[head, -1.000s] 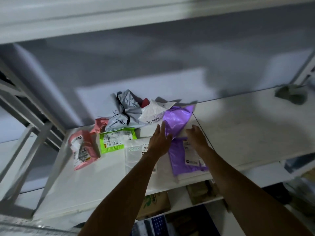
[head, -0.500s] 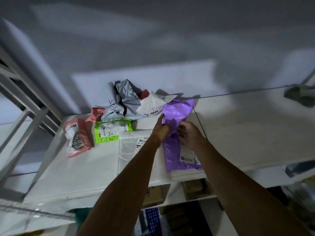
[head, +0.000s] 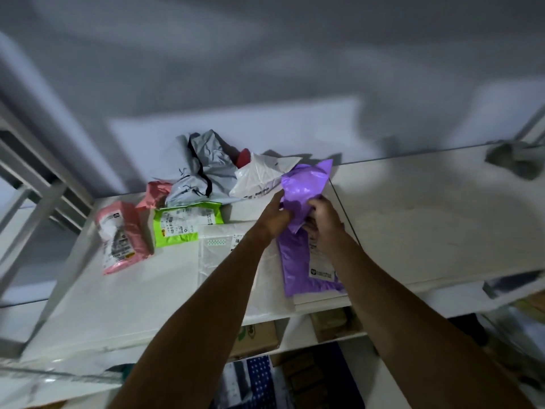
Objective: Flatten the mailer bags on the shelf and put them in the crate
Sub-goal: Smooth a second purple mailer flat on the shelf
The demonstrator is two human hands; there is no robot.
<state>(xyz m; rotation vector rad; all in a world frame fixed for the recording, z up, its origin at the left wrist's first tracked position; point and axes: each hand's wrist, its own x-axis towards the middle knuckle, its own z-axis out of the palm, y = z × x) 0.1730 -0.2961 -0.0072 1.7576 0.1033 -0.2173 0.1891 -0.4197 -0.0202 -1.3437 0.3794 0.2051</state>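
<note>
Near left edge of shelf [head: 427, 225]: pink mailer [head: 121, 237], green mailer [head: 185, 222], both creased.
Toward back edge: grey mailer [head: 203, 172], white mailer [head: 259, 178], bunched.
Mid-shelf, reaching front edge: purple mailer [head: 305, 184], upper half raised and gripped by left hand [head: 274, 215] and right hand [head: 324, 221], fingers curled into film; lower half flat.
Step judged: flattening.
Next: pull taut, press down, locate crate (not in view).

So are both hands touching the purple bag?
Touching. The head view shows the left hand and right hand both gripping the folded top of the purple bag.
</note>
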